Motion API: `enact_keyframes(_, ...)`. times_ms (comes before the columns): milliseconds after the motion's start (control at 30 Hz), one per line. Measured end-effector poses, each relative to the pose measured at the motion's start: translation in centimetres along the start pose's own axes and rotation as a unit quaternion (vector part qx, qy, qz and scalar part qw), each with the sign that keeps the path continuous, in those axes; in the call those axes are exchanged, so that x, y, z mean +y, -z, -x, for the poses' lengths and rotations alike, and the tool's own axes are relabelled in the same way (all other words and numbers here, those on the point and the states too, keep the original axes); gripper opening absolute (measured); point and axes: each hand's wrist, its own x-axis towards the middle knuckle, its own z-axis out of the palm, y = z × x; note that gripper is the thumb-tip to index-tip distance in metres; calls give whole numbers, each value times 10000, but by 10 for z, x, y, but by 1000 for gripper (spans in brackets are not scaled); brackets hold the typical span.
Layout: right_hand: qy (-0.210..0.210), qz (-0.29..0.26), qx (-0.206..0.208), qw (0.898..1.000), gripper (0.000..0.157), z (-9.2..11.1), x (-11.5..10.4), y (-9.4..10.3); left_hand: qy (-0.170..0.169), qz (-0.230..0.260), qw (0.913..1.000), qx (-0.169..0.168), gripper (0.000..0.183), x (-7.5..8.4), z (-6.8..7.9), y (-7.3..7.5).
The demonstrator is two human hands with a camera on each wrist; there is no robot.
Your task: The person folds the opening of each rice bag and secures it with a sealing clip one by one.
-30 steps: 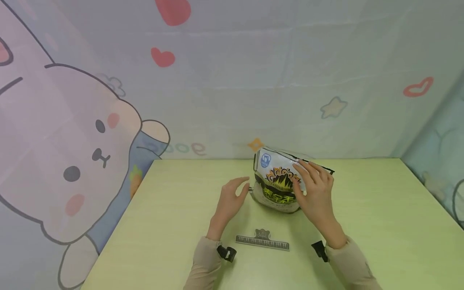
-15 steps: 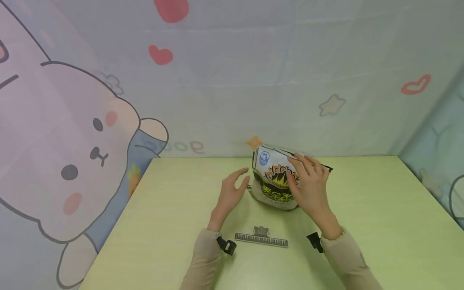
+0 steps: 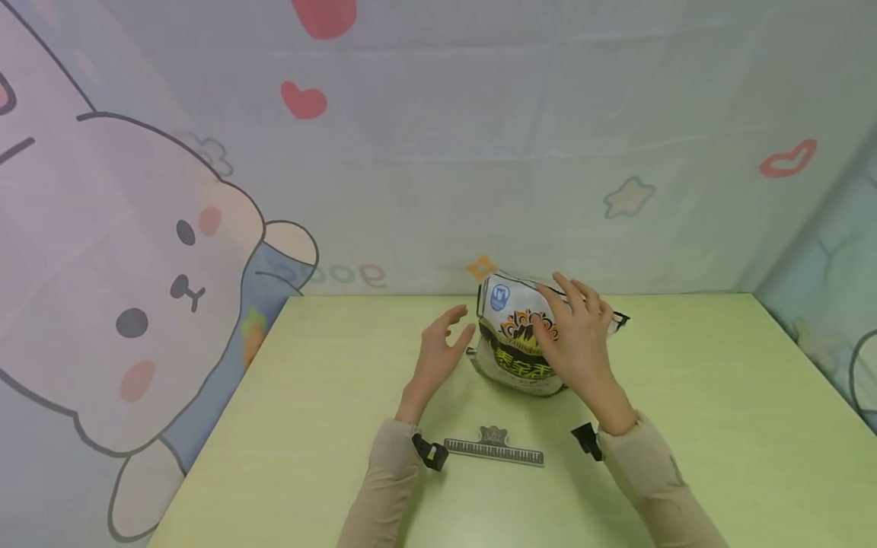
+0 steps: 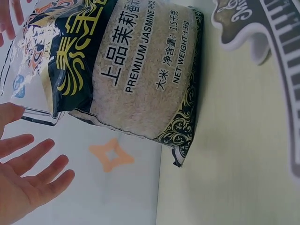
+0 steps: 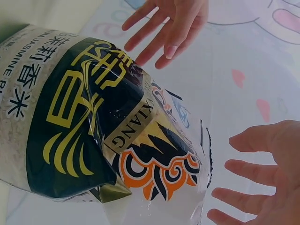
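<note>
A plastic bag of jasmine rice (image 3: 524, 365) stands on the table, its white upper part leaning back and its top edge folded over. My left hand (image 3: 438, 354) is beside the bag's left side, fingers spread and relaxed. In the left wrist view the fingertips of that left hand (image 4: 28, 173) come close to the bag's upper corner; contact is unclear. My right hand (image 3: 578, 342) hovers before the bag's upper right part, hiding some of it. The right wrist view shows the right hand (image 5: 262, 173) apart from the bag top, holding nothing.
A piano-key-patterned clip (image 3: 495, 450) lies on the light green table (image 3: 329, 426) in front of the bag. Behind the table hangs a cartoon-printed cloth (image 3: 438, 152). Each wrist wears a black camera mount (image 3: 432, 453).
My right hand has shifted left and its fingers have lifted off the bag's upper right. The left hand has moved slightly up. Bag and clip stay in place.
</note>
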Motion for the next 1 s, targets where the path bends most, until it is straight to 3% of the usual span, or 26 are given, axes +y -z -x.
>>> enact_keyframes(233, -59, -66, -83, 9999, 37, -7, 0, -5, 111, -23, 9996, -251, 43, -1, -7, -2)
enact_keyframes(467, -104, 4, -295, 9995, 36, -10, 0, -9, 100, 83, 9998, -173, 40, -3, -13, -10)
enact_keyframes(1000, -36, -5, -309, 9995, 32, -20, -5, -17, 293, 462, 9984, -111, 35, 0, -22, -17)
